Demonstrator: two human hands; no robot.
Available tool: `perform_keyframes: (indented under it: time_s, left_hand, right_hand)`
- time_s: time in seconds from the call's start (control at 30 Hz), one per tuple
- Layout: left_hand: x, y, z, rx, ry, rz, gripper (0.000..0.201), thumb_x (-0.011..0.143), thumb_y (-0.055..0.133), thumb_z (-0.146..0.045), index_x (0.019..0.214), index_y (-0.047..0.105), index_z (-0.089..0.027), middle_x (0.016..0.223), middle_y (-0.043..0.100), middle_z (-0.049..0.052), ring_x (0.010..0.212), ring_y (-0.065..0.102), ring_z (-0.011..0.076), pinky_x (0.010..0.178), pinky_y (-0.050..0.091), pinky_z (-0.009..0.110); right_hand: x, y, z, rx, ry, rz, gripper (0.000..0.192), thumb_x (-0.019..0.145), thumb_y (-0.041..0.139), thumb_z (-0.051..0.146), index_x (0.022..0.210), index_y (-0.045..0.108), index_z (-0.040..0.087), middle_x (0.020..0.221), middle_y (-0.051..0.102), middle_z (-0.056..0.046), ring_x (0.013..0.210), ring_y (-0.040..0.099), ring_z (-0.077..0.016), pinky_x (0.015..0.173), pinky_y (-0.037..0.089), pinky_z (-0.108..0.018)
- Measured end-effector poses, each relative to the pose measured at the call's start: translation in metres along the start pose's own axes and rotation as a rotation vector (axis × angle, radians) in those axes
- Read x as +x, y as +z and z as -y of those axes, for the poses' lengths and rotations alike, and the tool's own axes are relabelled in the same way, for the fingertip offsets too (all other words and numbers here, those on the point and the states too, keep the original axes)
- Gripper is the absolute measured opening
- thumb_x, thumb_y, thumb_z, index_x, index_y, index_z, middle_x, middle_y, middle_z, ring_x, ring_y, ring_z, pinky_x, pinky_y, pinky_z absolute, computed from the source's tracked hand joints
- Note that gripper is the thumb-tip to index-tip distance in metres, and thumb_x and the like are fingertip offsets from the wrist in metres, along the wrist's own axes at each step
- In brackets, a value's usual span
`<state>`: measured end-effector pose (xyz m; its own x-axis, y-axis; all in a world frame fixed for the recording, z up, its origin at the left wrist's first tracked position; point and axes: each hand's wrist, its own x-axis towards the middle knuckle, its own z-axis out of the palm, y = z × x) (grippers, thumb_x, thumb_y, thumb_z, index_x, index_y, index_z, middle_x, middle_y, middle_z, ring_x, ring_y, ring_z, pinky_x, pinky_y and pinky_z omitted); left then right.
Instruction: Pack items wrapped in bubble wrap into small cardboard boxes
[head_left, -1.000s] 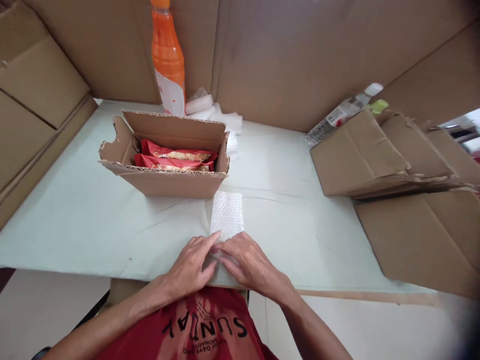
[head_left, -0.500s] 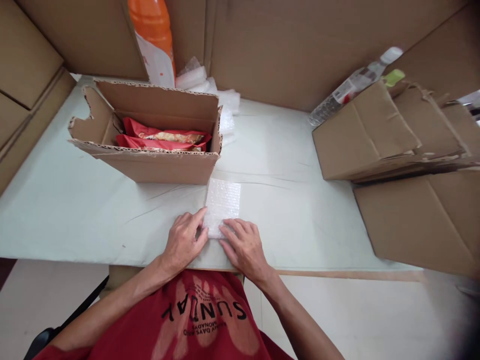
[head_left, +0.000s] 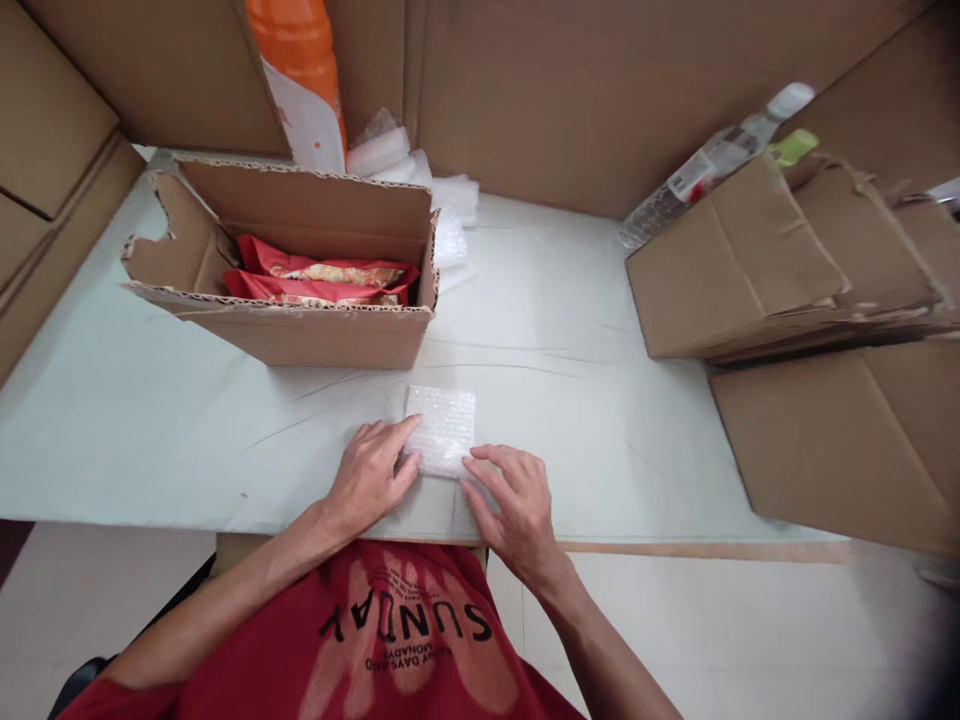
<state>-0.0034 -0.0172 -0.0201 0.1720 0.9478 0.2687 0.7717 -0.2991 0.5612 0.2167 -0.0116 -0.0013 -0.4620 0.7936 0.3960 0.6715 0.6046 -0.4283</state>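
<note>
We press the bubble wrap [head_left: 441, 443] flat with our left hand [head_left: 370, 480] and right hand [head_left: 516, 505], fingers spread at its near corners; it looks light, soft, springy, best pinched by an edge.

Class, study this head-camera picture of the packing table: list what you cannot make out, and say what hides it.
- Orange bottle: top cut off by the upper edge; base behind the open carton.
- Red packets: print too small; lower parts hidden by the carton's front wall.
- Bubble wrap piece: near edge covered by the left hand and right hand.
- Clear bottle: label too small, base behind the flattened boxes.
</note>
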Motion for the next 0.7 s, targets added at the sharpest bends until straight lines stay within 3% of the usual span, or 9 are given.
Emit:
perform_keyframes:
  time_s: [0.1,0.2,0.3,0.4,0.53,0.7]
  left_hand:
    - [0.005,-0.001,0.000,0.058,0.024,-0.042,0.035,0.093,0.057,-0.020,0.127,0.059,-0.013,0.099,0.069,0.011,0.092,0.064,0.0256,0.082,0.051,0.040]
    - [-0.001,-0.007,-0.001,0.026,0.123,-0.049,0.040,0.091,0.062,-0.022,0.130,0.057,-0.013,0.124,0.064,0.017,0.114,0.059,0.0304,0.097,0.048,0.045]
    - [-0.012,-0.013,0.000,-0.078,0.187,0.014,0.041,0.091,0.058,-0.015,0.132,0.056,-0.017,0.117,0.068,0.012,0.112,0.059,0.0271,0.097,0.047,0.043]
    - [-0.015,-0.013,0.003,-0.147,0.090,-0.009,0.041,0.091,0.055,-0.012,0.131,0.056,-0.017,0.100,0.071,0.008,0.095,0.062,0.0224,0.087,0.049,0.038]
    - [-0.002,-0.008,0.008,-0.029,-0.017,-0.045,0.033,0.094,0.056,-0.021,0.126,0.060,-0.016,0.095,0.070,0.008,0.090,0.063,0.0241,0.083,0.050,0.039]
    - [0.007,-0.006,0.013,0.011,-0.063,-0.040,0.036,0.091,0.057,-0.023,0.127,0.060,-0.015,0.114,0.069,0.013,0.105,0.063,0.0290,0.093,0.050,0.045]
  right_hand:
    - [0.001,0.007,-0.001,-0.070,-0.066,0.106,0.020,0.096,0.062,0.021,0.115,0.067,0.021,0.118,0.072,-0.011,0.110,0.062,-0.0268,0.090,0.045,-0.043]
    - [0.006,0.014,-0.005,-0.045,-0.068,0.128,0.020,0.097,0.059,0.019,0.114,0.069,0.020,0.115,0.074,-0.010,0.106,0.064,-0.0254,0.089,0.046,-0.042]
    - [0.009,0.015,-0.007,0.116,-0.012,0.185,0.023,0.100,0.054,0.021,0.118,0.069,0.021,0.105,0.077,-0.008,0.093,0.068,-0.0214,0.084,0.049,-0.038]
    - [0.012,0.012,-0.008,0.230,0.082,0.267,0.028,0.102,0.052,0.027,0.124,0.067,0.021,0.102,0.078,-0.007,0.086,0.069,-0.0202,0.080,0.052,-0.035]
    - [0.023,0.015,-0.009,0.023,0.124,0.208,0.031,0.101,0.052,0.033,0.123,0.067,0.019,0.123,0.072,-0.013,0.109,0.065,-0.0275,0.091,0.049,-0.043]
    - [0.030,0.025,-0.013,-0.075,0.099,0.249,0.036,0.094,0.062,0.041,0.120,0.064,0.015,0.142,0.059,-0.019,0.128,0.054,-0.0352,0.101,0.044,-0.050]
